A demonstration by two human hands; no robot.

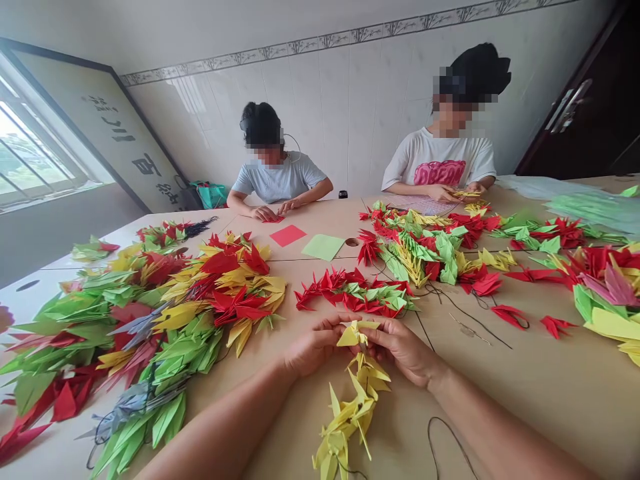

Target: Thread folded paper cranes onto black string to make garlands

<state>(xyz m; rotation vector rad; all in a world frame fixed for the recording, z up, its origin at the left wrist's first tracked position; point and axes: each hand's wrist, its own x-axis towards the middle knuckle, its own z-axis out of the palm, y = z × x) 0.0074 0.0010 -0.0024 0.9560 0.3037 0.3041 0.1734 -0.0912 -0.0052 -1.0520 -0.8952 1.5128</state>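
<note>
Both my hands meet above the table around a yellow folded paper crane [353, 335] at the top of a string of yellow paper cranes [345, 420]. My left hand [313, 347] pinches its left side, and my right hand [407, 348] pinches the right side. Down toward me, the rest of the yellow string trails on the tabletop, with a black cord showing at its lower end. My fingertips are partly hidden behind the crane. Just beyond my hands lies a garland of red and green paper cranes [357, 293].
A large heap of strung cranes [200, 307] covers the left side; more garlands [440, 243] lie at right. Red paper [288, 235] and green paper [323, 247] squares lie mid-table. Two people [275, 173] sit opposite, hands on paper pieces. A black cord [450, 443] loops nearby.
</note>
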